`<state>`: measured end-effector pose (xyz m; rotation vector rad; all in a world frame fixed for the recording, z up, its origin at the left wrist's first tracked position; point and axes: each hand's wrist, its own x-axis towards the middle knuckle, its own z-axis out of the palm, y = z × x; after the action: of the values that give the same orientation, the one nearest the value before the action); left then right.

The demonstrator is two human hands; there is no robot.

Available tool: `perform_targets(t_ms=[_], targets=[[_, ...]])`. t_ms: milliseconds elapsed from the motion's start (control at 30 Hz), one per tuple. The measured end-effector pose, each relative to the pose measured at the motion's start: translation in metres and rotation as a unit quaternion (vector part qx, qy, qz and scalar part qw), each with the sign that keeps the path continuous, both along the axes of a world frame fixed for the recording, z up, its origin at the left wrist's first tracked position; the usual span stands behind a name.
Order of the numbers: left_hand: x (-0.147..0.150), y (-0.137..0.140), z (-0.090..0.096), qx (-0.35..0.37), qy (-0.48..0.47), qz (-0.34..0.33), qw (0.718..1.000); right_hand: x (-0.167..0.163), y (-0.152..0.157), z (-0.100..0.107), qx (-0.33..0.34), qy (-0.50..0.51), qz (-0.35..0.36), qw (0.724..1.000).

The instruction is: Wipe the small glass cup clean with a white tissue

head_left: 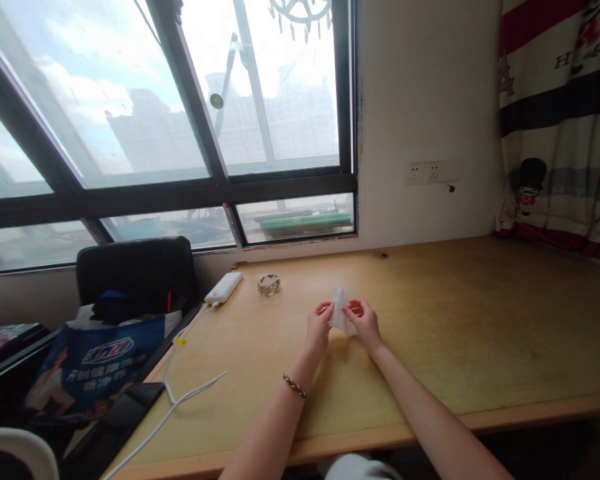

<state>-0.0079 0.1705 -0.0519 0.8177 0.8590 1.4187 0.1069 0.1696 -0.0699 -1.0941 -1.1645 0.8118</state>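
Observation:
Between my two hands, above the wooden table (420, 347), is a thin white sheet (341, 317) that looks like a tissue. My left hand (320, 323) pinches its left side between thumb and fingers. On the other side, my right hand (364, 323) grips the sheet with its thumb pressed on it. A silvery openwork ring-shaped piece (269, 285) rests on the table to the left, apart from both hands. Some of the fingers are hidden behind the sheet.
A white power bank (224, 288) lies at the table's left edge, with a white cable (195, 393) running from it. Further left, a printed blue bag (107, 360) sits by a black chair (137, 267). The wall with sockets (424, 173) and a window bound the back.

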Motion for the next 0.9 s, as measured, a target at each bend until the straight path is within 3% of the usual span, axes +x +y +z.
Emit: perform_targets(t_ms=[133, 367, 900], targets=[[0.000, -0.001, 0.002, -0.011, 0.009, -0.014, 1.000, -0.004, -0.004, 0.003, 0.024, -0.029, 0.034, 0.999], [-0.001, -0.002, -0.001, -0.003, -0.032, -0.037, 0.999, 0.002, 0.003, -0.004, 0.020, -0.024, 0.000, 1.000], [0.001, -0.001, -0.001, -0.005, -0.052, -0.013, 0.999, 0.002, 0.003, -0.005, 0.021, -0.032, -0.030, 0.999]])
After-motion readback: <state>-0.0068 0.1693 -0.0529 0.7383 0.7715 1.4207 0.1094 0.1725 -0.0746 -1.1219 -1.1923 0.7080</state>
